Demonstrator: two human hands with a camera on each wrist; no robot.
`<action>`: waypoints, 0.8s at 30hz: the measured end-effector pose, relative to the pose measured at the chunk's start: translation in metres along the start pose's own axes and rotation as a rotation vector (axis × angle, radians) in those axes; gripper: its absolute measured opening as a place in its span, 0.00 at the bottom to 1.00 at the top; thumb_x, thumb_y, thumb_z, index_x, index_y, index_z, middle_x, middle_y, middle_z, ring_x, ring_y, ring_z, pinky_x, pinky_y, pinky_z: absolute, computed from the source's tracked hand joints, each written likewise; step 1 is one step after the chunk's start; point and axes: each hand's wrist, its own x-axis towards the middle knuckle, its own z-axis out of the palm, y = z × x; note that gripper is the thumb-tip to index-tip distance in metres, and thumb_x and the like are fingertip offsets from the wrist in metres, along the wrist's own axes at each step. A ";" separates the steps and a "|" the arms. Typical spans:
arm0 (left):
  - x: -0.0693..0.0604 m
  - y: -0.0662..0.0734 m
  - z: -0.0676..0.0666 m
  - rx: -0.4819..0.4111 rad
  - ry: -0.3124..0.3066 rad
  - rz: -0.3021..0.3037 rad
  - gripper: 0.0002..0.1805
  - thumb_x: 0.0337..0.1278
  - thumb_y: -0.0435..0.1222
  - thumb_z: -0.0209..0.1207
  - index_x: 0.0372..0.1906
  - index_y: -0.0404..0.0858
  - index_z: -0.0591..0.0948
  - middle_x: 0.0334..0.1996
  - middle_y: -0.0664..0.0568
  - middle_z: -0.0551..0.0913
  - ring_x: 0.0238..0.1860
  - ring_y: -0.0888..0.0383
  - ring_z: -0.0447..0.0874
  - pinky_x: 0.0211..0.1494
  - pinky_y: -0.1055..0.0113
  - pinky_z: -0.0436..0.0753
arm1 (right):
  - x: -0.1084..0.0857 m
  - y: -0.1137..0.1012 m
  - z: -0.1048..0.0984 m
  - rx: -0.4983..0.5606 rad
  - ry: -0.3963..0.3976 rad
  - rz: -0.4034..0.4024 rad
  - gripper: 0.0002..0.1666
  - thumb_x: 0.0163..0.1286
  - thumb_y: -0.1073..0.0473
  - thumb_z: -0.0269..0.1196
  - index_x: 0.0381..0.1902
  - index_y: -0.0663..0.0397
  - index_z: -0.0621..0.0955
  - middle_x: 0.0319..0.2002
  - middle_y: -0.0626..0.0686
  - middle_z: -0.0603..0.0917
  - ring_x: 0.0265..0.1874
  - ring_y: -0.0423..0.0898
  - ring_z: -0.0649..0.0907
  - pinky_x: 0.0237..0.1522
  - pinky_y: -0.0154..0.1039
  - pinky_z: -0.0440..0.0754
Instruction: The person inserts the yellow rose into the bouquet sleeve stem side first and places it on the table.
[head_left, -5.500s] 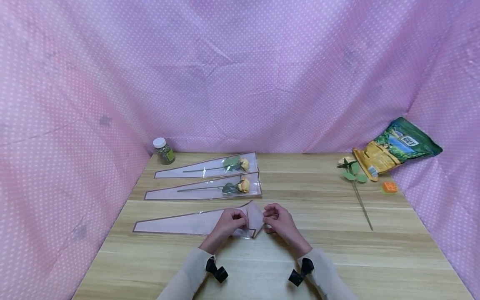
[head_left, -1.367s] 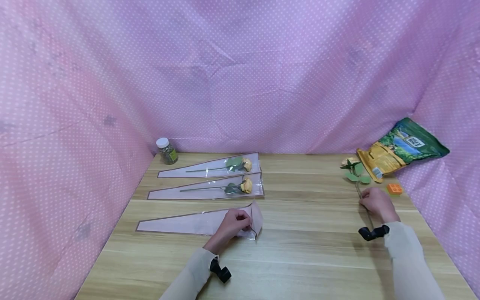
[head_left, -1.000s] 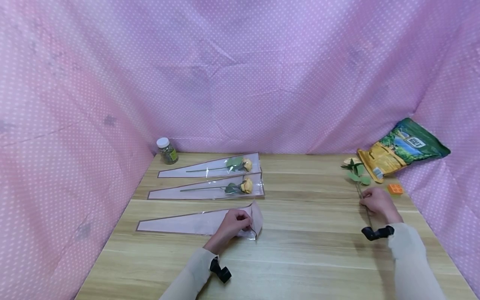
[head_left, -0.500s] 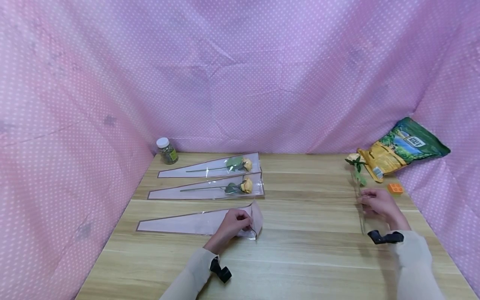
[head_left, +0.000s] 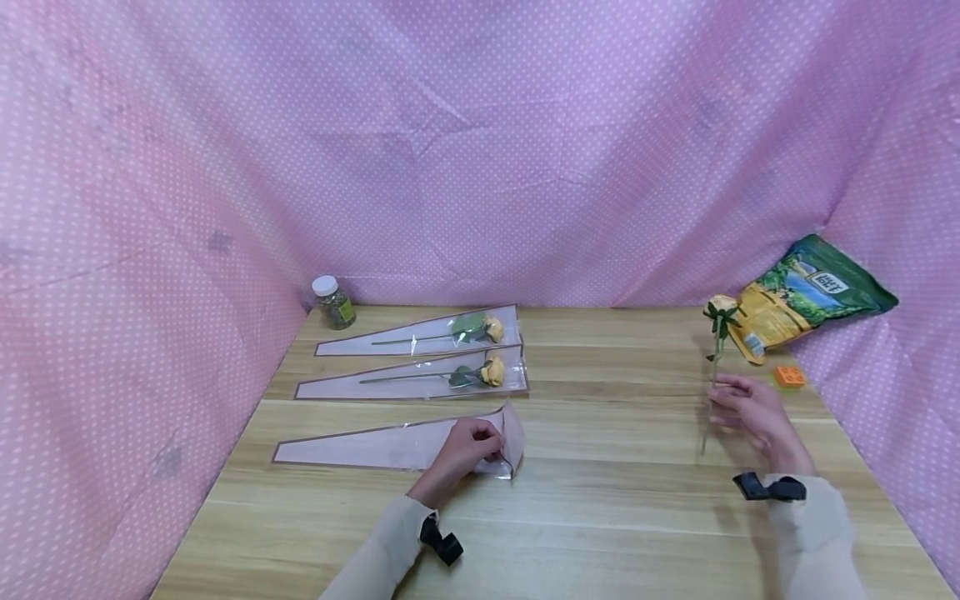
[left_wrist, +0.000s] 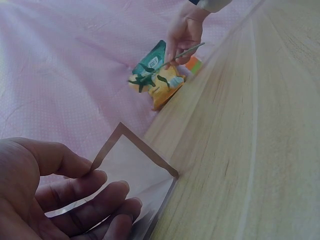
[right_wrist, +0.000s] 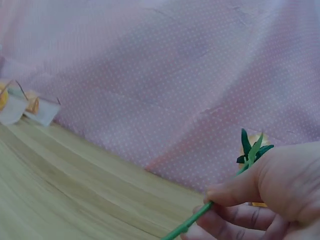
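My left hand (head_left: 463, 448) pinches the brown-edged mouth of a long tapered flower sleeve (head_left: 352, 447) lying on the table. The left wrist view shows thumb and forefinger on the rim of the sleeve (left_wrist: 135, 165), its mouth parted. At the right, my right hand (head_left: 756, 414) holds a pale yellow rose (head_left: 722, 308) by its stem, bloom up and off the table. Close up in the right wrist view, thumb and fingers pinch the green stem (right_wrist: 187, 223); the bloom is partly hidden behind the hand.
Two filled sleeves, a far one (head_left: 416, 335) and a nearer one (head_left: 405, 385), each hold a yellow rose. A white-capped jar (head_left: 333, 303) stands back left. Back right are a green and yellow bag (head_left: 806, 296) and an orange block (head_left: 789, 377).
My right hand has gone from the sleeve to the rose at the right, gripped its stem and raised it, turning it more upright. My left hand stays at the sleeve's mouth.
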 end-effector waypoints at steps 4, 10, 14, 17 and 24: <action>0.000 0.000 0.000 -0.001 0.005 -0.007 0.09 0.60 0.35 0.60 0.31 0.32 0.85 0.25 0.56 0.81 0.30 0.61 0.78 0.38 0.68 0.78 | -0.002 0.004 0.007 0.154 -0.051 -0.072 0.21 0.74 0.72 0.54 0.43 0.38 0.84 0.35 0.40 0.89 0.35 0.36 0.88 0.34 0.35 0.88; 0.000 0.000 0.001 0.005 0.014 -0.012 0.09 0.60 0.35 0.62 0.32 0.31 0.85 0.27 0.54 0.81 0.31 0.60 0.78 0.37 0.68 0.79 | -0.005 0.006 0.019 0.335 -0.136 -0.153 0.20 0.75 0.74 0.49 0.48 0.47 0.81 0.38 0.45 0.90 0.39 0.40 0.89 0.39 0.38 0.88; 0.000 0.001 0.001 0.006 0.014 -0.025 0.09 0.60 0.35 0.61 0.32 0.33 0.85 0.28 0.55 0.82 0.31 0.60 0.79 0.38 0.68 0.79 | -0.007 0.008 0.027 0.407 -0.136 -0.187 0.20 0.75 0.75 0.48 0.49 0.50 0.80 0.38 0.49 0.90 0.39 0.42 0.89 0.41 0.40 0.89; 0.000 0.001 0.001 0.002 0.013 -0.030 0.09 0.60 0.35 0.61 0.32 0.33 0.85 0.28 0.55 0.81 0.31 0.60 0.79 0.38 0.69 0.79 | -0.007 0.011 0.033 0.442 -0.120 -0.217 0.20 0.74 0.76 0.47 0.49 0.51 0.79 0.37 0.51 0.90 0.38 0.43 0.89 0.40 0.40 0.89; -0.001 0.001 0.001 -0.002 0.016 -0.020 0.09 0.60 0.35 0.62 0.32 0.32 0.84 0.27 0.54 0.81 0.31 0.60 0.79 0.37 0.69 0.79 | -0.008 0.016 0.048 0.510 -0.067 -0.265 0.18 0.73 0.78 0.48 0.47 0.54 0.77 0.35 0.53 0.90 0.37 0.45 0.90 0.39 0.41 0.89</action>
